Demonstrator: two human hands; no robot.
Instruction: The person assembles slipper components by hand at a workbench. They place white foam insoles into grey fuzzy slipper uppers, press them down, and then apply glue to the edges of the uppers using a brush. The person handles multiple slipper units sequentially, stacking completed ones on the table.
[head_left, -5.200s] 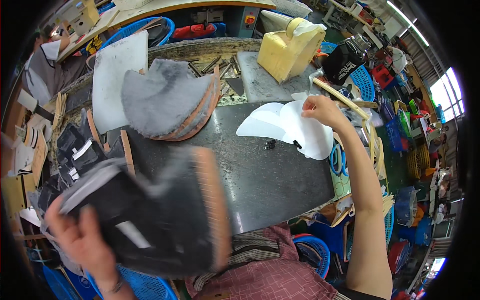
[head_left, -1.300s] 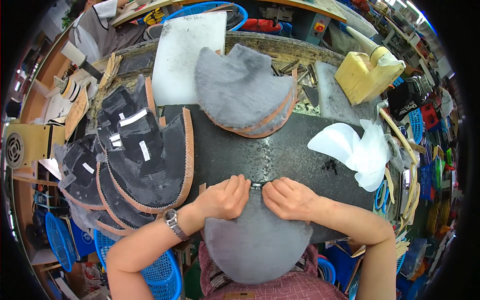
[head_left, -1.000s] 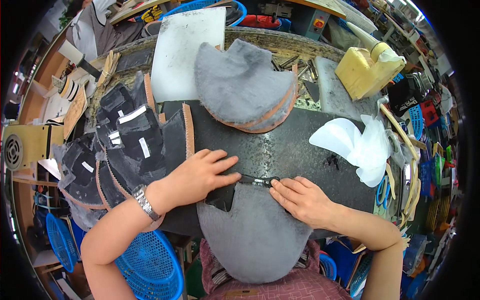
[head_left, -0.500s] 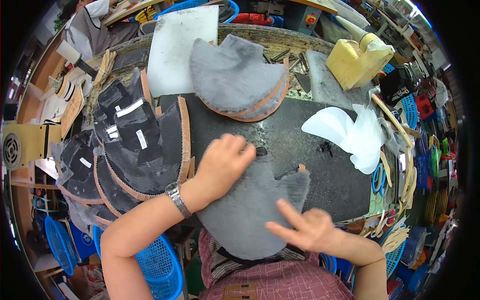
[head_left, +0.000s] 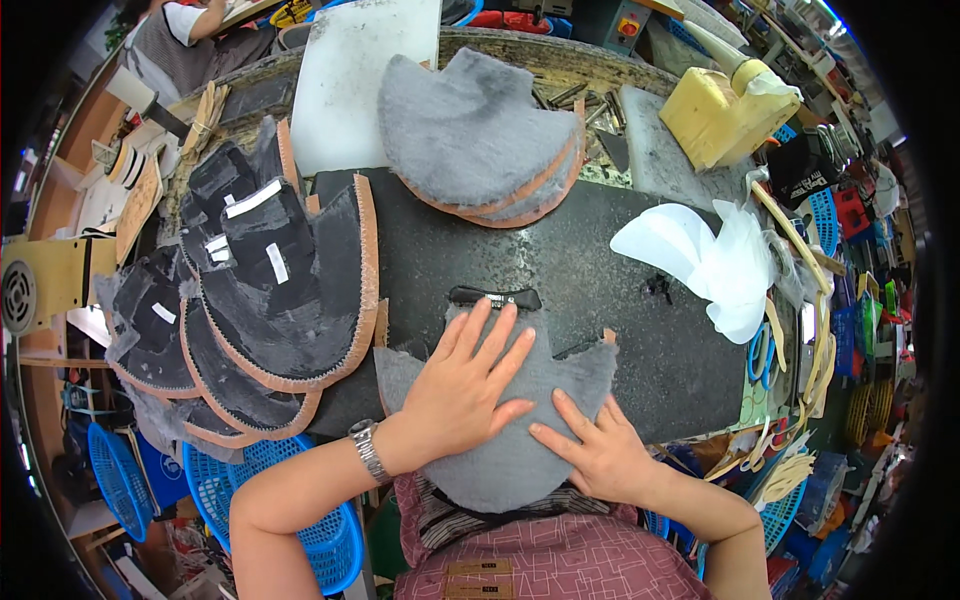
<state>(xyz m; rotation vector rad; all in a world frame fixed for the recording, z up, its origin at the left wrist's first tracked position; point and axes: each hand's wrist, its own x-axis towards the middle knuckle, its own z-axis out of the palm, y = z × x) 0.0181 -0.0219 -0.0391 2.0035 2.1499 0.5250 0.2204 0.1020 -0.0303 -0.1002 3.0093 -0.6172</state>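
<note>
A grey, furry cut piece [head_left: 500, 475] lies on the dark work board at the near edge, its lower part reaching over my lap. My left hand [head_left: 465, 385] rests on its upper middle, fingers spread flat and pointing away from me. On its right side lies my right hand [head_left: 603, 450], also with fingers apart. A short black strip with a small white label [head_left: 498, 298] runs across the far end of the piece, just beyond my left fingertips. A notch shows on the piece's right, with a small brown tab [head_left: 609, 336] at its corner.
Black pieces with brown zigzag-stitched edges [head_left: 290, 335] overlap at left. Grey furry pieces [head_left: 465, 140] are stacked at the back beside a white board [head_left: 365, 85]. White thin sheets [head_left: 690, 255], blue-handled scissors [head_left: 761, 355] and a yellow container [head_left: 715, 120] stand or lie right.
My left hand has come down and spread flat on the furry piece, uncovering the black strip. My right hand has lowered from a pointing pose to lie on the piece.
</note>
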